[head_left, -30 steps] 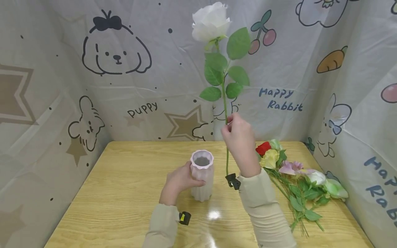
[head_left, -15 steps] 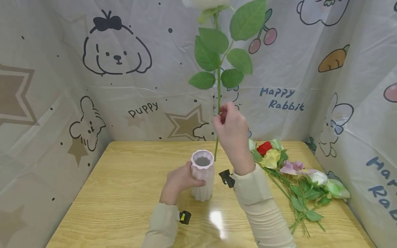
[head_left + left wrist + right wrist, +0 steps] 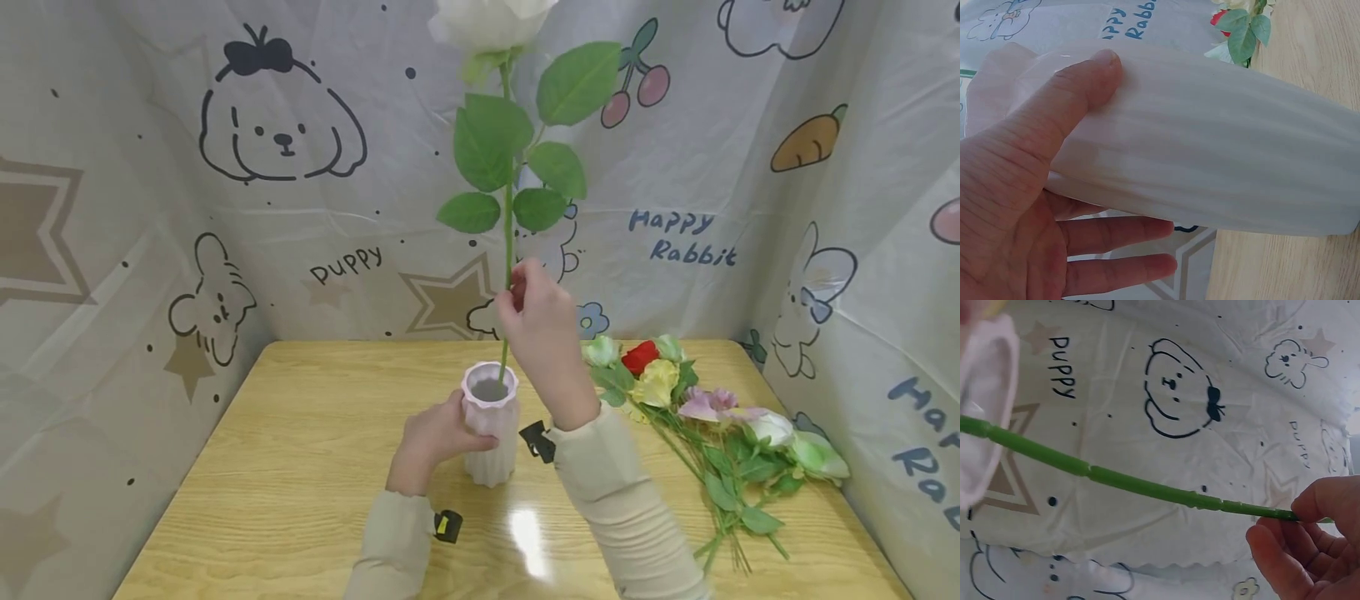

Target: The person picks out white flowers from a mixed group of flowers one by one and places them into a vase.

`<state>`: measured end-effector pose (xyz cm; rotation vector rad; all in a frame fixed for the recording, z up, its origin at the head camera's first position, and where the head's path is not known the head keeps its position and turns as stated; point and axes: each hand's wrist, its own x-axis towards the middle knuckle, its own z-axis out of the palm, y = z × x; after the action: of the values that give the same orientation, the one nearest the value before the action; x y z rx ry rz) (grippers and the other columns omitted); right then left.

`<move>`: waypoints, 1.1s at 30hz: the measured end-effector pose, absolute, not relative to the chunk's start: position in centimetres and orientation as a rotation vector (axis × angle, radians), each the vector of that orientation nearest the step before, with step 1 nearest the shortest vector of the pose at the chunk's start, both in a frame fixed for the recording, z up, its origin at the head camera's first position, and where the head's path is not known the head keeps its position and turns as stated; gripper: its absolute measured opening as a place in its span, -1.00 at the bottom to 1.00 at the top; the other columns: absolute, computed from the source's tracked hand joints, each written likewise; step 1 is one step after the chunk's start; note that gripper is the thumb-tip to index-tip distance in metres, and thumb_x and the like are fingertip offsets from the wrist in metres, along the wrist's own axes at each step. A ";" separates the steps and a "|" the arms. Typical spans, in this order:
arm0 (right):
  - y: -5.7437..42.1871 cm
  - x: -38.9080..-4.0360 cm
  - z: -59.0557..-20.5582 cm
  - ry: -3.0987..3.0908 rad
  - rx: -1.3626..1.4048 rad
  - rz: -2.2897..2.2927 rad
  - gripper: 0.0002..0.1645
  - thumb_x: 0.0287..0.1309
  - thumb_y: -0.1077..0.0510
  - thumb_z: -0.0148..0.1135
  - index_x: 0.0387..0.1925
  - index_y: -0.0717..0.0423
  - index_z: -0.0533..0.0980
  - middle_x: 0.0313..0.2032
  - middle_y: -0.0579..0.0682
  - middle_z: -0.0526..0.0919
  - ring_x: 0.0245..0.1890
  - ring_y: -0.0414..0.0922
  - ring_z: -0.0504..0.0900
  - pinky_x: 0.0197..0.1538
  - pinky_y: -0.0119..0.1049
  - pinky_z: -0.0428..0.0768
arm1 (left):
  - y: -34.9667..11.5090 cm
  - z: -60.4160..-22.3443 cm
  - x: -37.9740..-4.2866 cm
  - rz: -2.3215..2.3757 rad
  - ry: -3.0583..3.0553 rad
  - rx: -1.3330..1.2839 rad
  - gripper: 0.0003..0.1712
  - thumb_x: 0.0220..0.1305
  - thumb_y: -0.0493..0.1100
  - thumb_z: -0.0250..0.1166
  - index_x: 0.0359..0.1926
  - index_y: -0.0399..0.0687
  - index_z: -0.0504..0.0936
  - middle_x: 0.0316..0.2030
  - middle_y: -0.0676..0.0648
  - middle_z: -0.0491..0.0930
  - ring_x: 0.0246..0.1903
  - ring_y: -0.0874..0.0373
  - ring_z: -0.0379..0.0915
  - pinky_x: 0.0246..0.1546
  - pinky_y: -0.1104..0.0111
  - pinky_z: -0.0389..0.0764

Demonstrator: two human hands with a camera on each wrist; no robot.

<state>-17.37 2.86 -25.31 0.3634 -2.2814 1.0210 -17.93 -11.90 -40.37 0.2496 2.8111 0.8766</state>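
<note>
Head view: hands [image 3: 546, 333] hold vase [image 3: 491, 454] left, rose [image 3: 491, 142] right

My head view looks forward and down over the desk [image 3: 322, 433]; my wrist views sit close, both catching the vase [image 3: 1222, 150].

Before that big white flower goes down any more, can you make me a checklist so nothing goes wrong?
1. Vase standing upright on the table: ok.
2. Left hand holding the vase: ok.
3. Right hand pinching the white flower's stem: ok.
4. Stem lined up with the vase's mouth: ok.
5. Flower all the way down: not ok; its leaves are high above the vase.
6. Stem's bottom end touching the vase's floor inside: cannot tell; that floor is hidden.
</note>
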 end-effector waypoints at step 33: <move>2.8 -18.0 -35.3 -2.552 0.254 0.924 -0.88 -0.03 0.20 0.04 -0.53 0.20 0.41 -0.58 0.05 0.51 -0.62 -0.17 0.37 -0.60 -0.38 0.40 | -11.6 -40.4 -17.9 0.898 2.779 0.263 0.05 -0.24 0.27 0.34 0.22 -0.13 0.16 0.00 -0.18 0.52 -0.08 -0.03 0.48 -0.06 -0.01 0.48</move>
<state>-17.96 2.83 -35.26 0.2540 -2.5519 0.9236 -17.91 -11.62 -40.37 0.2633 2.7791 0.8981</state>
